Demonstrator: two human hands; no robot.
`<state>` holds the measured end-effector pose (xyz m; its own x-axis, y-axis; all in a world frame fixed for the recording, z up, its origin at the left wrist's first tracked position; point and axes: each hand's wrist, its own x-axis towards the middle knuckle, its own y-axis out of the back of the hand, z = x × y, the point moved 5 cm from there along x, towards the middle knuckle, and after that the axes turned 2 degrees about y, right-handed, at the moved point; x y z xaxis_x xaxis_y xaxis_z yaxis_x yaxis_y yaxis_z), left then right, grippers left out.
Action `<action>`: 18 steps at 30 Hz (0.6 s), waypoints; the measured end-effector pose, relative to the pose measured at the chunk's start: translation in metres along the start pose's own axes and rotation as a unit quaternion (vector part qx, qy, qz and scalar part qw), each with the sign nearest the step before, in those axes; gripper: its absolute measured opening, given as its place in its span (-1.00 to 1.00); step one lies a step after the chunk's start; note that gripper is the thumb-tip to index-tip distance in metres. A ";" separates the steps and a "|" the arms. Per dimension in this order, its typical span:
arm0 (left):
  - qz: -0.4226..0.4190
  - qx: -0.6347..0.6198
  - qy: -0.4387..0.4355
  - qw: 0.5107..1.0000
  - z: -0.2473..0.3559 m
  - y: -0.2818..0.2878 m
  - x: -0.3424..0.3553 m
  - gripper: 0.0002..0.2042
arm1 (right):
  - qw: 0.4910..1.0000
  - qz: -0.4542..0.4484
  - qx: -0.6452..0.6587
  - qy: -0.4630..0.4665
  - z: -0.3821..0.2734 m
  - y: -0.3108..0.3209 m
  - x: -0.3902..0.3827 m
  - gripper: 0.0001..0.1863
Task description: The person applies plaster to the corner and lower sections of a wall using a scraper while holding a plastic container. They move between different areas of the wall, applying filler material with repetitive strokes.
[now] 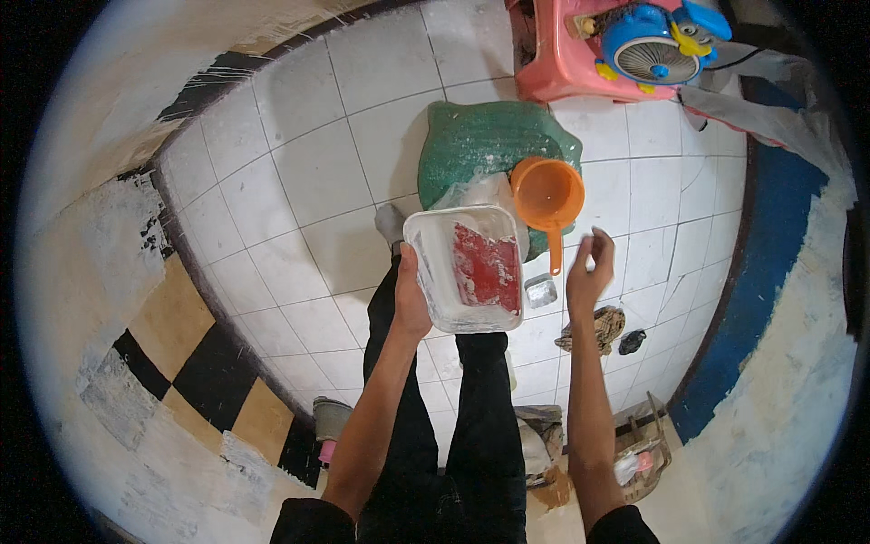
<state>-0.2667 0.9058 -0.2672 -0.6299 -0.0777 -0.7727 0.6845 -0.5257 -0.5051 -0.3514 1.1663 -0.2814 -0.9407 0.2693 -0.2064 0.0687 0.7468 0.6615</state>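
Observation:
My left hand (412, 299) grips the left side of a white rectangular plastic tub (439, 272), thumb along its wall. Inside the tub lies a flat red plate-like piece (488, 269) smeared with white paste, perhaps a filler spreader. My right hand (591, 265) hangs to the right of the tub, fingers loosely curled with a gap at the thumb, and nothing shows in it. Just left of that hand is an orange dipper (547, 194), its handle pointing toward me. Behind the tub, a whitish plastic bag (485, 192) is partly hidden.
A green, dusty stool or mat (489, 136) lies beneath the dipper. Beyond stands a pink plastic stool (553, 63) with a blue toy-shaped fan (657, 54). On the tiles are a small metallic tray (541, 291), a brown crumpled cloth (605, 329) and a black lump (633, 342). Patchy walls flank both sides.

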 end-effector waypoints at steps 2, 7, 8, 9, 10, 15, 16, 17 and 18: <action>-0.005 -0.026 -0.023 0.999 0.011 -0.026 -0.011 -0.39 | 0.997 -0.005 0.067 0.049 -0.067 0.037 -0.022 -0.77; -0.054 -0.047 -0.080 0.994 0.033 -0.075 -0.065 -0.39 | 0.958 -0.165 -0.019 0.233 -0.217 0.069 -0.073 -0.55; -0.047 -0.065 -0.085 0.993 0.037 -0.080 -0.075 -0.39 | 0.957 -0.148 -0.030 0.249 -0.227 0.075 -0.079 -0.54; -0.043 -0.083 -0.090 0.992 0.039 -0.088 -0.084 -0.39 | 0.954 -0.130 -0.041 0.265 -0.233 0.081 -0.085 -0.52; -0.039 -0.101 -0.095 0.990 0.042 -0.095 -0.094 -0.39 | 0.951 -0.111 -0.052 0.282 -0.240 0.088 -0.090 -0.50; -0.045 -0.110 -0.129 0.985 0.058 -0.119 -0.142 -0.39 | 0.936 -0.071 -0.095 0.332 -0.291 0.131 -0.119 -0.53; -0.056 -0.114 -0.138 0.982 0.061 -0.123 -0.151 -0.39 | 0.932 -0.058 -0.106 0.341 -0.300 0.139 -0.124 -0.54; -0.051 -0.107 -0.144 0.982 0.063 -0.125 -0.159 -0.39 | 0.928 -0.045 -0.118 0.350 -0.309 0.148 -0.130 -0.55; -0.045 -0.099 -0.152 0.982 0.068 -0.129 -0.169 -0.39 | 0.933 -0.059 -0.111 0.336 -0.318 0.154 -0.134 -0.58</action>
<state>-0.2739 0.9294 -0.0456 -0.7507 -0.3042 -0.5865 0.6605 -0.3683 -0.6543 -0.3205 1.0524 0.0773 -0.9381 -0.3059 0.1625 -0.0495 0.5828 0.8111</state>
